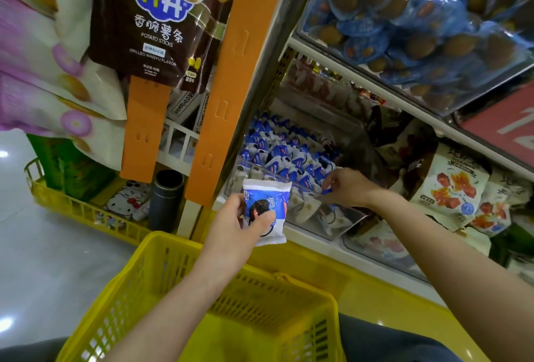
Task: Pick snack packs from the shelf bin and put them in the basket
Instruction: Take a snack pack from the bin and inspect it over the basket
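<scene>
The left hand (245,221) grips a glossy, pillow-shaped snack pack (267,202) with crimped ends, thumb across its printed front. It is held above the far rim of the yellow plastic lattice basket (130,289). The right hand (348,188) pinches the corner of a blue pack (327,190) at the front wall of the clear, hard-sided shelf bin (341,217), which is heaped with blue-and-white packs. Orange slotted uprights (231,72) frame the shelf. A brown foil potato-stick bag (144,38) hangs at upper left. The pale floor (43,260) is shiny.
</scene>
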A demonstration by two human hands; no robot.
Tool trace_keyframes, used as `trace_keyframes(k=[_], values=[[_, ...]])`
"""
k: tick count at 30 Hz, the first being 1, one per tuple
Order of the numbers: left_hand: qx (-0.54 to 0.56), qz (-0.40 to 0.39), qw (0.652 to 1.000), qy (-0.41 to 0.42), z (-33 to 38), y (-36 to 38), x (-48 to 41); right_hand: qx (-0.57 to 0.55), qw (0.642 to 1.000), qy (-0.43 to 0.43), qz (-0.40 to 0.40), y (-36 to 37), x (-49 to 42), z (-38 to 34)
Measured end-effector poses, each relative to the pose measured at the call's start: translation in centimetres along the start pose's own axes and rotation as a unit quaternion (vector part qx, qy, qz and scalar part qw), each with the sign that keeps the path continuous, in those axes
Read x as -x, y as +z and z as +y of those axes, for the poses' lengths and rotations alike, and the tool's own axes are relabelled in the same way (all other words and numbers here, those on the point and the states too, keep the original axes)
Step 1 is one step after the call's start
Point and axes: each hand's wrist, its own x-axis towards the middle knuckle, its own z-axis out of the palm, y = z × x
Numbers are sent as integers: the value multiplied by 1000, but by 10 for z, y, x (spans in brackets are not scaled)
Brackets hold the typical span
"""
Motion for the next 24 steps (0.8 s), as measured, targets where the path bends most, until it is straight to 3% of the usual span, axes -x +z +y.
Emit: trace_keyframes(k=[4,6,8,10,13,17,20,24], values=[[-23,22,999,-5,-5,1,1,-5,986,21,163,-16,26,-12],[-27,41,999,-16,-8,0,1,7,957,-38,287,-24,48,-19],[-27,50,998,-32,-11,-1,1,-22,923,-131,360,-28,72,-28],[-19,48,997,-49,-12,-1,1,-159,913,-178,332,-24,94,-43],[20,37,995,-89,-9,0,5,-384,893,-164,166,-4,115,-64],[75,-60,988,-121,-3,1,12,-466,878,-111,7,27,122,-76],[79,-130,984,-92,0,2,19,-474,873,-113,12,43,123,-79],[43,-144,987,-54,1,3,21,-500,855,-117,78,45,123,-76]])
